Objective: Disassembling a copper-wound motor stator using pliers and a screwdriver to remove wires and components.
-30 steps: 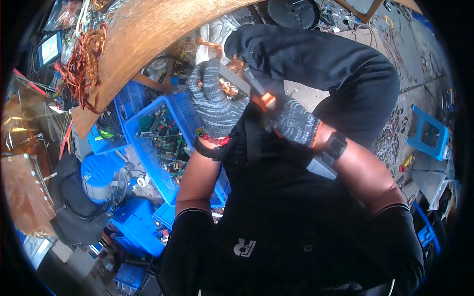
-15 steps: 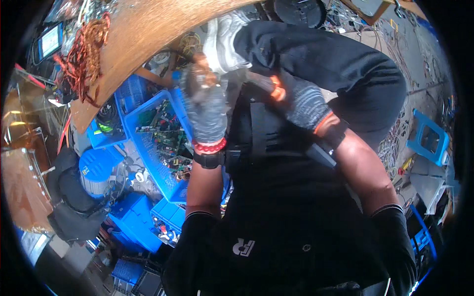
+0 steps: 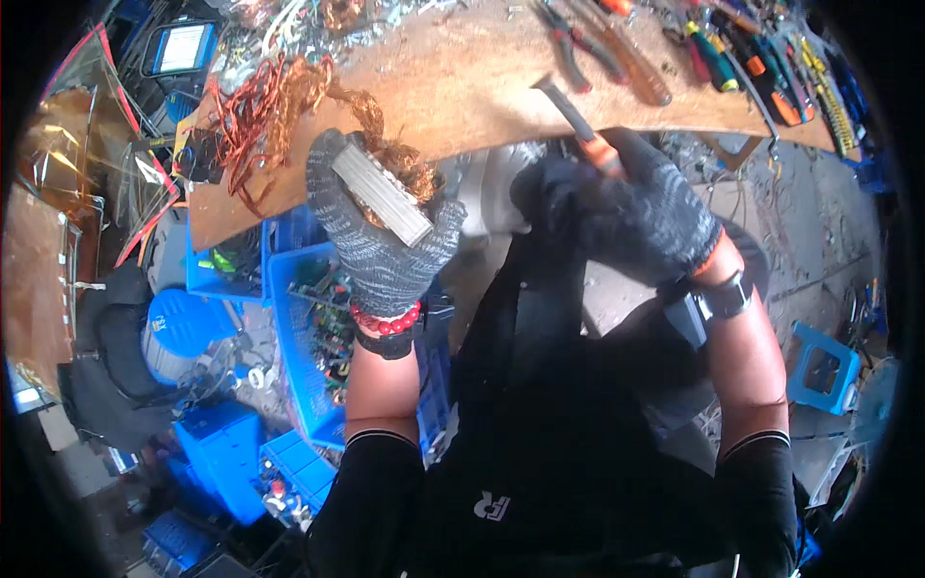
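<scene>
My left hand (image 3: 385, 255), in a grey knit glove, is wrapped round a block of stacked metal laminations (image 3: 383, 196). Copper wire (image 3: 409, 169) bunches along the block's far side, close to the bench edge. My right hand (image 3: 650, 212), gloved too, is closed round the orange grip of a chisel-like tool (image 3: 568, 111). Its flat metal blade points up and to the left, above the bench edge and apart from the block. The right fingers are partly dark and blurred.
A wooden bench (image 3: 462, 91) crosses the far side. Red and copper wire strands (image 3: 260, 116) lie at its left, pliers (image 3: 583, 48) and several other hand tools at its right. Below stand a blue crate (image 3: 299, 385) of circuit boards and a blue stool (image 3: 824, 366).
The view has shifted toward the bench, bringing its tools into sight. The blurred left hand now shows the laminated block plainly. My right hand has moved farther from the left, tool still in it.
</scene>
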`<state>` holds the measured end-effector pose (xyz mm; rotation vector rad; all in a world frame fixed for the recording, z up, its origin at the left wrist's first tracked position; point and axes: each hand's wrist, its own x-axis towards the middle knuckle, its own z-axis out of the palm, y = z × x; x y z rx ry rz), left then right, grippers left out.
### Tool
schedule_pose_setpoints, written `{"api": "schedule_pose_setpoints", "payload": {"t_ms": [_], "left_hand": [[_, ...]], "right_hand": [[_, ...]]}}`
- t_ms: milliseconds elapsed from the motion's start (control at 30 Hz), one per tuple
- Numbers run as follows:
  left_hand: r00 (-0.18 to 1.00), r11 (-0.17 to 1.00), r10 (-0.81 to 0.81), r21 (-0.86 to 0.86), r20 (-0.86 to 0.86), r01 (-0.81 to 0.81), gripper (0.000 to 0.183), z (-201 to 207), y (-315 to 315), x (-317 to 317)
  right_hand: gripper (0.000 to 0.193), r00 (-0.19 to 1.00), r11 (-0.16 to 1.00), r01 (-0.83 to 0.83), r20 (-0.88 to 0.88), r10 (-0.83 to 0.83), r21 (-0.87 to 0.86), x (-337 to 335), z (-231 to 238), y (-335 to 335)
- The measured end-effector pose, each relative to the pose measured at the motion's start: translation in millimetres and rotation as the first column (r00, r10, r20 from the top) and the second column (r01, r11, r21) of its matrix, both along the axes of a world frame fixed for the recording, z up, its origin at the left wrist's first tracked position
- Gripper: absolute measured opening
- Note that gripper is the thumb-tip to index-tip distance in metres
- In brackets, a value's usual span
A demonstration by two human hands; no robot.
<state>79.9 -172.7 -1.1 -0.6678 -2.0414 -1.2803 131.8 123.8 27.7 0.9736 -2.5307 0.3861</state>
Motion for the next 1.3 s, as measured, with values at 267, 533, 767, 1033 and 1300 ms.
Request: {"api": "schedule_pose_setpoints", "payload": {"t_ms": [267, 533, 767, 1033, 1300], "left_hand": [[0.928, 0.825, -0.343, 0.520, 0.146, 0.223, 0.086, 16, 33, -60], [0.820, 0.686, -0.471, 0.719, 0.327, 0.108, 0.089, 1, 53, -94], [0.939, 0.931, -0.284, 0.290, 0.196, 0.221, 0.100, -12, 53, -107], [0.979, 0.984, -0.180, 0.029, 0.098, 0.178, 0.109, -15, 47, -104], [0.971, 0.985, -0.173, 0.045, 0.164, 0.168, 0.110, -7, 49, -94]], "right_hand": [[0.039, 0.798, 0.830, 0.557, 0.276, -0.536, 0.001, -122, 39, -11], [0.031, 0.856, 0.856, 0.496, -0.086, -0.510, -0.143, -173, 32, -27], [0.031, 0.886, 0.842, 0.185, 0.457, 0.081, -0.507, -142, 34, -60], [0.038, 0.934, 0.964, -0.264, -0.245, 0.258, 0.008, -152, 15, -47], [0.036, 0.972, 0.914, -0.226, -0.010, 0.236, -0.337, -137, -6, -45]]}}
